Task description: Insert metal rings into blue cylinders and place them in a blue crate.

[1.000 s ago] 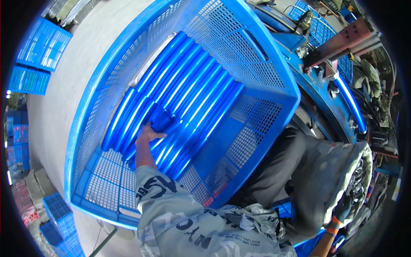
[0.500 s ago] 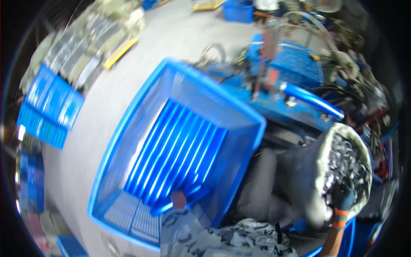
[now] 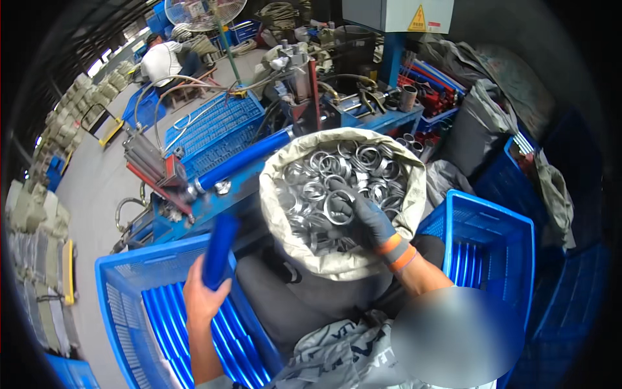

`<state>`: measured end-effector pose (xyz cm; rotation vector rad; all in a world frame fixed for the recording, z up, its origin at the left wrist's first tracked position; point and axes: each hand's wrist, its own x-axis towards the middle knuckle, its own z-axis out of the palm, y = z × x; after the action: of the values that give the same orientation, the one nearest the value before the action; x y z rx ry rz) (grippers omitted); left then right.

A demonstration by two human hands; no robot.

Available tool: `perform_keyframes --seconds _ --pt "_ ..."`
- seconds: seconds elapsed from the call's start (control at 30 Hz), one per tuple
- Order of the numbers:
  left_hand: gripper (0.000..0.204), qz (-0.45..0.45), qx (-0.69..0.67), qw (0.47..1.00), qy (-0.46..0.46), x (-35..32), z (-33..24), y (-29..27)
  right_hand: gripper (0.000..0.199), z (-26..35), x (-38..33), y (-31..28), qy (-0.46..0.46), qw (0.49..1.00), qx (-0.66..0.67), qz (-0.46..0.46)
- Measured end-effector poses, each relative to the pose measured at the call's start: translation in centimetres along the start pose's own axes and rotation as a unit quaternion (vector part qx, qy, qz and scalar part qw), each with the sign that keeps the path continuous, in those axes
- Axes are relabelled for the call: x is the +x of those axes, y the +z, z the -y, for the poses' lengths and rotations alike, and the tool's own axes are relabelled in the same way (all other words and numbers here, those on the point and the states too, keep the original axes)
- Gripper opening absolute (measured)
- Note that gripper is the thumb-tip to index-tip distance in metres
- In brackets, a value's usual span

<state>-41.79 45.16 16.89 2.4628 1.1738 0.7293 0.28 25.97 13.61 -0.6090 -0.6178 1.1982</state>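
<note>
My left hand [image 3: 204, 295], bare, is closed around a shiny blue tube [image 3: 221, 249] held upright above the left blue crate [image 3: 107, 305]. Rows of similar blue tubes [image 3: 170, 324] lie in that crate. In a dark glove with an orange wristband, my right hand [image 3: 370, 223] pinches a silver metal ring [image 3: 328, 211] over the pale sack [image 3: 275, 217]. Many loose metal rings [image 3: 311, 236] fill the sack, which stands in front of me. The ring and the tube are well apart.
Beyond the sack, another blue tube [image 3: 246, 157] lies across a blue machine bench [image 3: 170, 225]. A second blue crate [image 3: 502, 227] with tubes stands at the right. Farther off are a fan [image 3: 204, 10], a grey electrical box [image 3: 395, 14] and a seated person [image 3: 162, 63].
The view has swung right, from the left crate toward the sack. My left hand has lifted a blue tube out of the crate. My right hand, earlier among the rings, now grips one.
</note>
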Motion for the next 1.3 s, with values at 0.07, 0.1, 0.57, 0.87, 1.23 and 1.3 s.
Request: perform_keyframes --seconds 0.07,0.1,0.57,0.87,1.23,1.3 --pt "0.075 0.070 0.001 0.994 0.081 3.7 -6.7 -2.5 0.109 0.4 -0.7 3.3 0.005 1.000 0.005 -0.029" --pt "0.073 0.097 -0.005 0.990 0.103 4.1 -9.2 -2.5 0.110 1.0 -1.2 3.7 0.017 0.999 -0.009 -0.027" --pt "0.075 0.092 0.023 0.979 0.179 4.1 -14.1 -3.0 0.086 4.3 -2.8 3.0 -0.048 0.891 -0.451 0.019" --pt "0.077 0.136 0.055 0.971 0.187 3.5 -13.7 -2.4 0.115 1.7 -3.2 3.8 -0.003 0.995 -0.096 0.041" --pt "0.079 0.152 0.048 0.970 0.181 3.0 -13.2 -1.6 0.082 2.0 -3.8 3.9 0.050 0.969 -0.243 -0.002" --pt "0.079 0.139 0.047 0.972 0.181 3.1 -13.4 -1.0 0.080 2.4 -3.6 4.1 0.069 0.965 -0.253 -0.012"
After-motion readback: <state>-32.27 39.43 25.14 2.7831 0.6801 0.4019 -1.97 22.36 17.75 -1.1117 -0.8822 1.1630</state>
